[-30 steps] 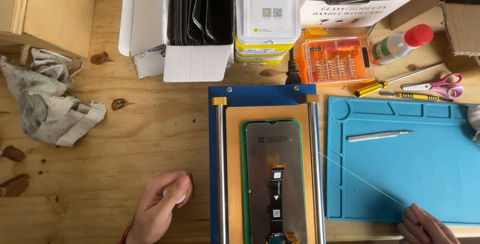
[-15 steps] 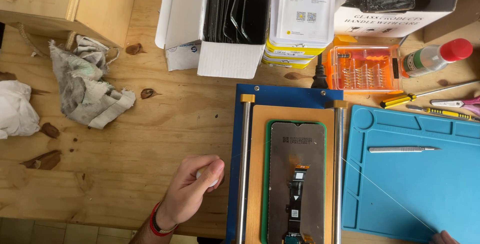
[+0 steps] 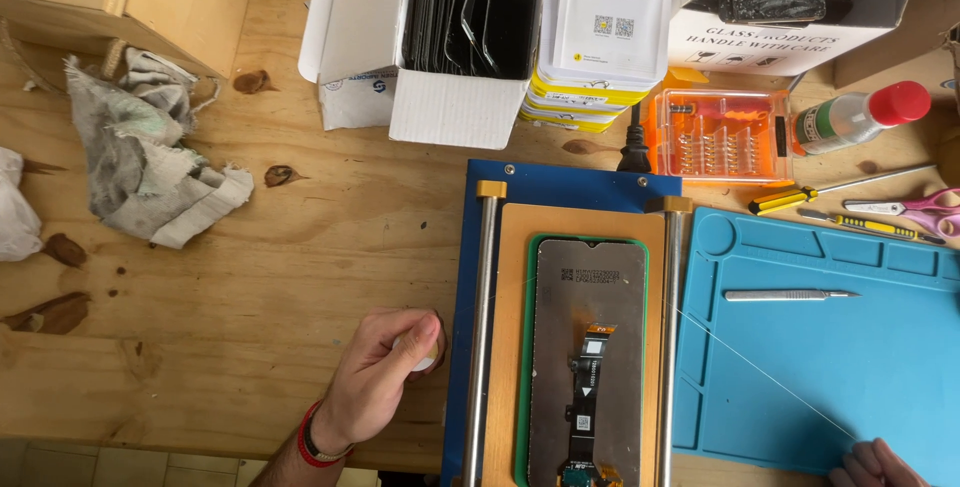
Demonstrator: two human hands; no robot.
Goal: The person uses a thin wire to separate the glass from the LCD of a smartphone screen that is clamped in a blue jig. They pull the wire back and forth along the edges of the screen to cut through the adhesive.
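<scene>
Wooden bench (image 3: 250,277): one phone screen (image 3: 587,347), two hands, left (image 3: 385,372) and right (image 3: 875,465), pinching one taut wire (image 3: 760,372)

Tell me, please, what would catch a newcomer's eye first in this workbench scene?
Most likely the phone screen panel, lying back-up with its flex cable showing, on the blue-framed plate at bottom centre. A thin wire stretches from the panel across the blue work mat to the right hand, while the left hand has its grip closed on a small white thing beside the plate. An orange case of screwdriver bits glows behind.
</scene>
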